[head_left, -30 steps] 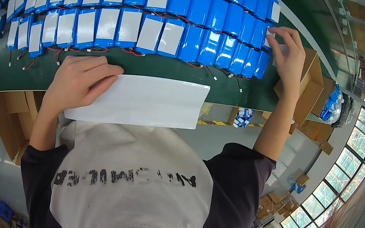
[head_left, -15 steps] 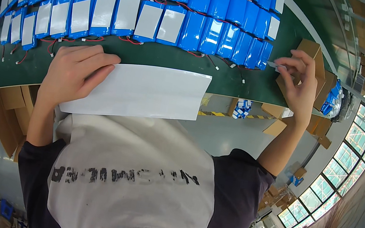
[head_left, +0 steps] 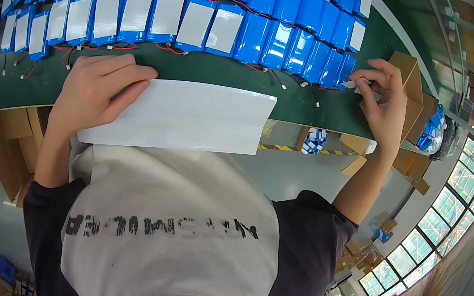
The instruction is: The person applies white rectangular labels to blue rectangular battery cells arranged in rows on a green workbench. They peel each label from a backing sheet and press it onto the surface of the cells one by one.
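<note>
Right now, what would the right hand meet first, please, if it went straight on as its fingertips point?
The right hand would probably meet the rightmost blue pack of the nearest row, the held white piece leading, though depth is unclear.

A plain white sheet (head_left: 192, 117), long and slightly bowed, is pinched near its upper left corner by the left hand (head_left: 101, 91) and stretches rightward from it, its right end free. A small pale piece (head_left: 351, 84) sits at the fingertips of the right hand (head_left: 385, 104), pointing left; whether it touches the nearest pack is unclear. Beyond the hands, blue packs (head_left: 250, 37) lie in rows, pale rectangles covering those ahead of the left hand.
</note>
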### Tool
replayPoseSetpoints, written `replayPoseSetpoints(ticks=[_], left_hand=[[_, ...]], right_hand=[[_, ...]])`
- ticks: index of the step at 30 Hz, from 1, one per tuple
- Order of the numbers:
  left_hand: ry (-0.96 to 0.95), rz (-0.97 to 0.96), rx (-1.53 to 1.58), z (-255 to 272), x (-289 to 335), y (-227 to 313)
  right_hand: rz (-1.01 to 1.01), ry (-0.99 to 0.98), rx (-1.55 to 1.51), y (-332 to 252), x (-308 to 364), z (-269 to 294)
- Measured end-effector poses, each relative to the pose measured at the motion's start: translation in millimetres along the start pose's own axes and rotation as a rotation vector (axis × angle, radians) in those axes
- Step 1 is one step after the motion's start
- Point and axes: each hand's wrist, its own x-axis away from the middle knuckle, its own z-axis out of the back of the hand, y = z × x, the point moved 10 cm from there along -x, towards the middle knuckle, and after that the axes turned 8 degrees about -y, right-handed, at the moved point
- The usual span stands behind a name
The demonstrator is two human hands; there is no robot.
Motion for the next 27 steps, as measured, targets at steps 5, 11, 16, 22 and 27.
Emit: replayPoseSetpoints(ticks=[5, 11, 16, 22, 27], left_hand=[[-0.012, 0.003, 0.013, 1, -1, 1], [-0.009, -0.007, 0.007, 0, 0, 1], [-0.009, -0.01, 0.011, 1, 0, 1], [0.007, -0.017, -0.014, 3, 0, 3], [0.035, -0.036, 0.002, 2, 2, 3]], right_hand=[[-0.067, 0.024, 0.041, 10, -2, -5], [-0.097, 0.203, 0.16, 18, 9, -21], [0.073, 0.415, 0.424, -22, 10, -10], [0.071, 0.388, 0.506, -5, 18, -17], [0.09, 0.306, 0.389, -19, 17, -5]])
